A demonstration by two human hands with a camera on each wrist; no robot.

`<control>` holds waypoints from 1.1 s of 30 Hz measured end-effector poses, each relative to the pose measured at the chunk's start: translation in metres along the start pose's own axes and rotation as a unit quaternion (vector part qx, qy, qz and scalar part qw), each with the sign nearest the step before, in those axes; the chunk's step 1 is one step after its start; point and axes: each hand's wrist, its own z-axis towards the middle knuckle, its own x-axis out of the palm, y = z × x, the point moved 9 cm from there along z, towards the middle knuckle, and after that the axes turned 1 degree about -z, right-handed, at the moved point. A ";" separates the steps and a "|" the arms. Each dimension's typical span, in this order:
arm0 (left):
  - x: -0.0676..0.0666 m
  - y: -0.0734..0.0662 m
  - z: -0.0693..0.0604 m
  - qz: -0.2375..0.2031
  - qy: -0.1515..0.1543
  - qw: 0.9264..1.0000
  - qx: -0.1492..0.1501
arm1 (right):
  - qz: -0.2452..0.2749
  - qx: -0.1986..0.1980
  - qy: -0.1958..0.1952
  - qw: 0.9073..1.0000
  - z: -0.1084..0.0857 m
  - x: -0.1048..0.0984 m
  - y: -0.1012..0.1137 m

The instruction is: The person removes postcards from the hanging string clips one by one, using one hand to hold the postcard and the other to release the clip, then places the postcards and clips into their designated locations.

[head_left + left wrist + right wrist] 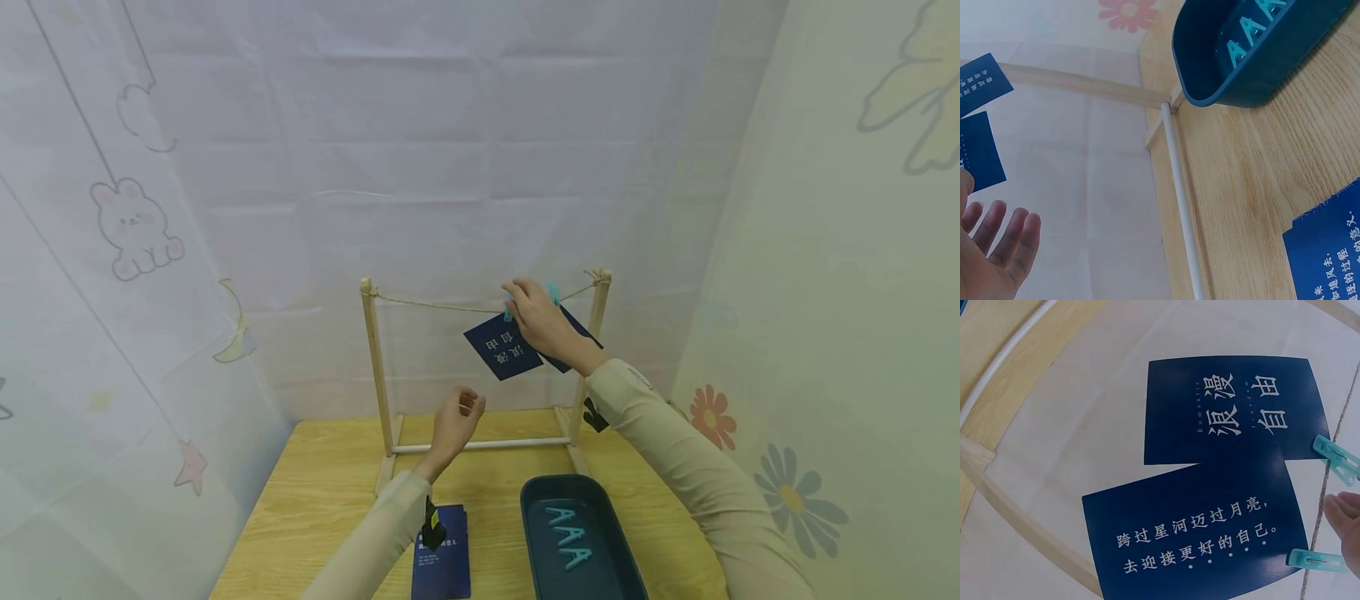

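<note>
Two dark blue cards with white writing hang from a rope (442,306). The nearer-to-middle card (1172,412) is held by a teal clothespin (1337,460); the other card (1191,531) by a second clothespin (1316,560), and they overlap slightly. My right hand (543,321) is up at the rope beside the first clothespin, partly covering the cards in the head view. Its fingertips (1342,512) show between the two clothespins, apparently gripping neither. Lower and to the left, my left hand (456,421) hovers with loosely bent fingers and nothing in it.
The rope spans a wooden frame (377,367) with a white crossbar (480,445) low down. On the wooden table (300,500), a dark teal tray (534,533) contains three clothespins (567,536). A stack of blue cards (442,571) lies left of it. Printed cloth surrounds the table.
</note>
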 end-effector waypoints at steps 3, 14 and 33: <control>0.000 0.000 0.001 -0.003 -0.001 1.000 0.000 | 0.006 0.007 0.016 1.000 0.000 0.004 -0.001; 0.005 -0.001 0.007 -0.018 0.005 0.999 -0.027 | 0.055 0.053 0.039 0.996 0.001 0.008 -0.008; 0.014 -0.022 0.020 -0.108 -0.006 0.994 -0.002 | 0.121 0.104 0.044 0.986 0.004 0.012 -0.018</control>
